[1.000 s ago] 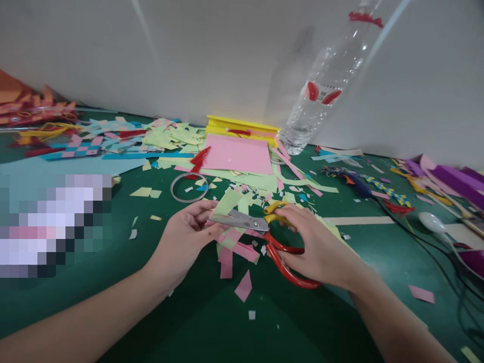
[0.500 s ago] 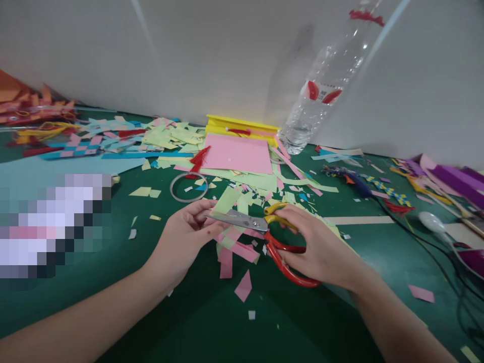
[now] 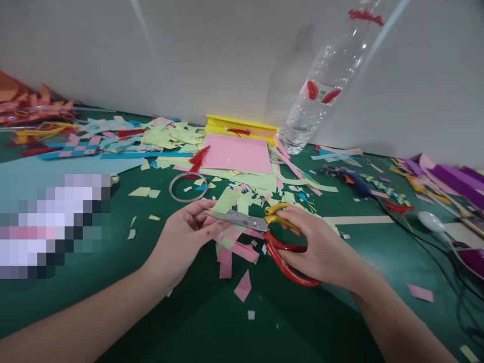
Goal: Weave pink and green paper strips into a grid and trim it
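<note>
My right hand [image 3: 317,242] grips a pair of scissors [image 3: 247,222] by its red and yellow handles. The blades point left and reach my left hand [image 3: 189,227], whose fingers and thumb are pinched together. A light green paper strip [image 3: 227,200] rises from those fingers, behind the blades. Pink is visible beside it, partly hidden by the scissors. Under the blades lie pink paper strips [image 3: 242,249] and small scraps on the green table. A roll of tape [image 3: 171,187], seen as a thin ring, lies just beyond my left hand.
A stack of pink paper sheets [image 3: 238,153] lies ahead, with a red tassel [image 3: 199,159] on it. Behind leans a clear plastic bottle [image 3: 317,96] against the wall. Paper scraps [image 3: 170,136] heap at back left. At right are a black cable [image 3: 412,234] and a white plastic spoon [image 3: 431,221].
Hardly anything differs. Both hands, the scissors and the green strip keep almost the same place; the view has shifted very slightly.
</note>
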`<action>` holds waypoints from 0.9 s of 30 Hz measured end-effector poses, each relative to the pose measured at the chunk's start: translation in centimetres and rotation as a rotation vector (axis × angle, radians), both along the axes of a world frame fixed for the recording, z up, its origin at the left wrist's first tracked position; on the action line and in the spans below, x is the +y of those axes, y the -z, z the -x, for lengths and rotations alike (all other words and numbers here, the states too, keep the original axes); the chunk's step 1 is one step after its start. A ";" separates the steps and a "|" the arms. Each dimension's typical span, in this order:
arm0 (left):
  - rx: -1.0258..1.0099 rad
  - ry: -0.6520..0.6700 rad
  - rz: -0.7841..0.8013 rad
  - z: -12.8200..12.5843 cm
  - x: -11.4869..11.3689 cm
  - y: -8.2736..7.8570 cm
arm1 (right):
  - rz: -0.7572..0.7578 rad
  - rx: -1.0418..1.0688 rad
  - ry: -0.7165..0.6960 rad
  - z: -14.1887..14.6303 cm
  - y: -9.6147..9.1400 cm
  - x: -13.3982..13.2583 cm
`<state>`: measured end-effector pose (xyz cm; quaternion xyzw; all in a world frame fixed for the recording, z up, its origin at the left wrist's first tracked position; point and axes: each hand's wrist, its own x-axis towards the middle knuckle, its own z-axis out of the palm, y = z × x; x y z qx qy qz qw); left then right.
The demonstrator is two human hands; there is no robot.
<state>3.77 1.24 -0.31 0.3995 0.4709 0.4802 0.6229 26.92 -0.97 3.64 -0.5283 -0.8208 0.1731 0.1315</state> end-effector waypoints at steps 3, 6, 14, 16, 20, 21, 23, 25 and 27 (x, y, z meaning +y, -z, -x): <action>0.008 -0.007 0.007 -0.1 0.0 -0.2 | -0.012 -0.002 -0.002 -0.1 0.1 0.0; 0.017 0.000 0.010 -0.1 0.0 -0.2 | -0.012 0.009 -0.002 -0.1 0.2 0.0; 0.058 -0.002 -0.015 0.0 -0.1 0.0 | -0.047 -0.015 -0.004 0.0 0.5 -0.1; 0.060 -0.001 -0.025 0.0 -0.1 0.1 | -0.056 -0.028 -0.013 0.1 0.5 -0.2; 0.056 -0.004 -0.052 -0.1 -0.1 0.1 | -0.078 -0.052 -0.019 0.1 0.7 -0.2; 0.058 -0.001 -0.056 -0.1 -0.1 0.1 | -0.081 -0.053 -0.022 0.1 0.7 -0.2; 0.056 -0.001 -0.059 -0.2 -0.1 0.0 | -0.087 -0.046 -0.034 0.1 0.8 -0.2; 0.050 0.000 -0.053 -0.4 -0.1 -0.1 | -0.095 -0.043 -0.042 0.1 0.9 -0.2; 0.046 0.008 -0.052 -0.4 -0.1 -0.2 | -0.095 -0.053 -0.044 0.1 0.8 -0.2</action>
